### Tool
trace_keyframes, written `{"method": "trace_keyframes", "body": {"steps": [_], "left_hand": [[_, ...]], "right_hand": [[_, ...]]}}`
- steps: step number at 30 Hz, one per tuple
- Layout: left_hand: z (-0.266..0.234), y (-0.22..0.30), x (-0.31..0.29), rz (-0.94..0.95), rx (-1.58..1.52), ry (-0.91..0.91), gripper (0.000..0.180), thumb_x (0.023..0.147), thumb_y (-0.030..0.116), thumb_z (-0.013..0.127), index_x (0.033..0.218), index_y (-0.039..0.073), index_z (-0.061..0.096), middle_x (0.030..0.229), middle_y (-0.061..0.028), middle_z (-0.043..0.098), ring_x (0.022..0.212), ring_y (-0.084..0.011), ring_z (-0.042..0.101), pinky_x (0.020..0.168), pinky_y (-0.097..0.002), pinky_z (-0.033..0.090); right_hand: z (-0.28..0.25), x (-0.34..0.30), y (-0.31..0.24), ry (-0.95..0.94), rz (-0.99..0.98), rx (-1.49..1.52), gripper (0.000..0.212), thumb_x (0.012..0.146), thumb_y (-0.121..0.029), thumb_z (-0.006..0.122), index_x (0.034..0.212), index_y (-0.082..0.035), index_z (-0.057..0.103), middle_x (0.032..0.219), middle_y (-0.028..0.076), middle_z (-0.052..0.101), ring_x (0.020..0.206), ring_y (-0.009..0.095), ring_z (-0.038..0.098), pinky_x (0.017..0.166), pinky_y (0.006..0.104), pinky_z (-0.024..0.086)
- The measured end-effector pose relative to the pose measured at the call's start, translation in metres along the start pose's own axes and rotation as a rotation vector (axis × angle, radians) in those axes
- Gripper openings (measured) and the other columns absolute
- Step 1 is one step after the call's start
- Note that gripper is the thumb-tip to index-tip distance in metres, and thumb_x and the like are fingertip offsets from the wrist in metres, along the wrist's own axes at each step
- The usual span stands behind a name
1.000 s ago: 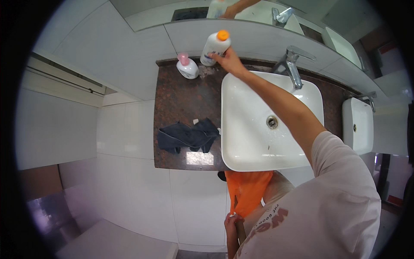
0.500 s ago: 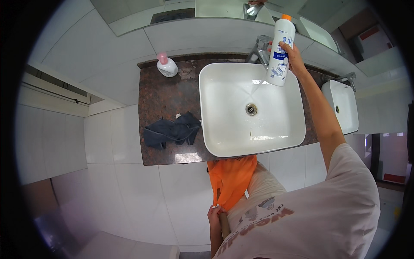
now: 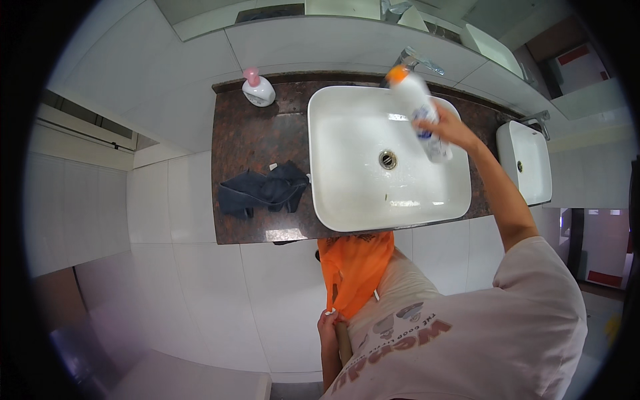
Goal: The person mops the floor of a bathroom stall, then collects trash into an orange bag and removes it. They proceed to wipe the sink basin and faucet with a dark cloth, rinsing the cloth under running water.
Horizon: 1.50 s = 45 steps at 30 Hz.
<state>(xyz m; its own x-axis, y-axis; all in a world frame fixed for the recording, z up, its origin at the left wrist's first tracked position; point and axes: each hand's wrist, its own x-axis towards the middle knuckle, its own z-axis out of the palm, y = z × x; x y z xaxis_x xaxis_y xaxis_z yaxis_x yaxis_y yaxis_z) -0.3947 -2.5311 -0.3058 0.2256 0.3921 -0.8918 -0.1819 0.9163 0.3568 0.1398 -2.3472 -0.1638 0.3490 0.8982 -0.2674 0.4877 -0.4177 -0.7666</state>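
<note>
Here right hand [image 3: 448,128] wraps white bottle [image 3: 420,113] mid-body over basin [image 3: 353,193], tilted; likely light, smooth plastic, slippery when wet. Left hand [image 3: 328,325] pinches orange cloth [image 3: 355,270].

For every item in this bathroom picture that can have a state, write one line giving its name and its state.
White bottle: tilted over the sink, orange cap on.
Right hand: gripping the bottle.
Left hand: holding the orange cloth, which hangs down.
Sink: wet, drain open.
Tap: no water visible.
Pump bottle: upright.
Dark cloth: crumpled on the counter.
</note>
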Motion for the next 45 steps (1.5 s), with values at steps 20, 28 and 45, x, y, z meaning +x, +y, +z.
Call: {"method": "trace_keyframes", "body": {"steps": [20, 28, 45], "left_hand": [[-0.004, -0.003, -0.001, 0.007, 0.018, -0.035, 0.015, 0.089, 0.017, 0.058, 0.089, 0.003, 0.055, 0.071, -0.0079, 0.058, 0.062, -0.0199, 0.057, 0.061, -0.034, 0.051], [-0.002, -0.017, 0.011, 0.032, -0.013, -0.057, 0.013, 0.088, 0.014, 0.055, 0.084, 0.003, 0.052, 0.067, -0.0093, 0.056, 0.061, -0.0225, 0.056, 0.061, -0.0369, 0.051], [0.084, -0.113, 0.023, 0.08, -0.077, -0.009, 0.014, 0.083, 0.015, 0.055, 0.077, 0.003, 0.051, 0.067, -0.0107, 0.057, 0.054, -0.024, 0.055, 0.054, -0.0355, 0.049]], "right_hand": [[0.069, 0.055, 0.009, -0.126, 0.225, -0.263, 0.056, 0.087, -0.046, 0.063, 0.115, 0.002, 0.059, 0.097, 0.017, 0.069, 0.081, 0.024, 0.07, 0.075, 0.0354, 0.055], [0.008, -0.011, 0.032, -0.129, 0.239, -0.405, 0.057, 0.086, -0.046, 0.065, 0.119, 0.001, 0.06, 0.1, 0.018, 0.069, 0.084, 0.024, 0.069, 0.079, 0.0354, 0.053], [-0.126, -0.037, 0.139, -0.289, 0.331, -0.461, 0.055, 0.082, -0.044, 0.068, 0.114, 0.001, 0.064, 0.089, 0.014, 0.07, 0.078, 0.022, 0.07, 0.071, 0.0363, 0.054]]}}
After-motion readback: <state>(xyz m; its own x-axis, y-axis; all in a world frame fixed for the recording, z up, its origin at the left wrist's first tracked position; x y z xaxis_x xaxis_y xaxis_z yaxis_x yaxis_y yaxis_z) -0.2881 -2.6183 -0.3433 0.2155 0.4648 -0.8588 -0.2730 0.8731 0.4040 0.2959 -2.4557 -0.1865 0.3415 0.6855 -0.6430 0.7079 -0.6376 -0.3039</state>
